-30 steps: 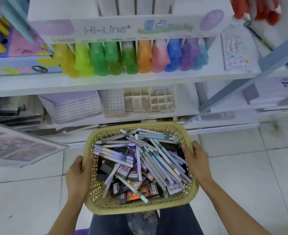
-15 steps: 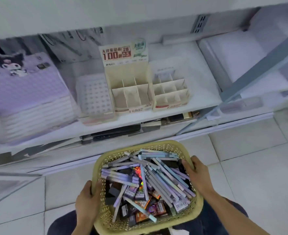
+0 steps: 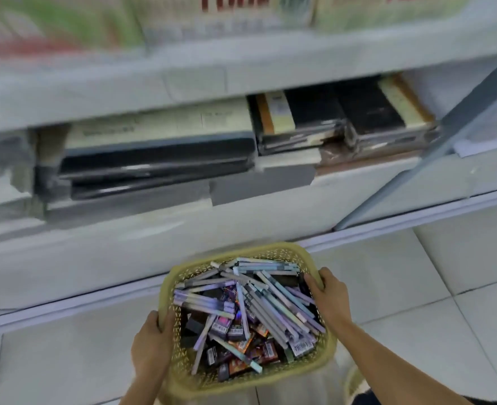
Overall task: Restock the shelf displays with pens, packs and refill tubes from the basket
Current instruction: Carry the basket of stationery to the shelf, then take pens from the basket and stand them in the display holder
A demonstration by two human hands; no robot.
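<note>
Basket has sunk lower, beside bottom shelf, above tiled floor.

I read nothing for certain: the red numerals on the display card are cropped and smeared, and the barcode labels in the basket are too small.
</note>
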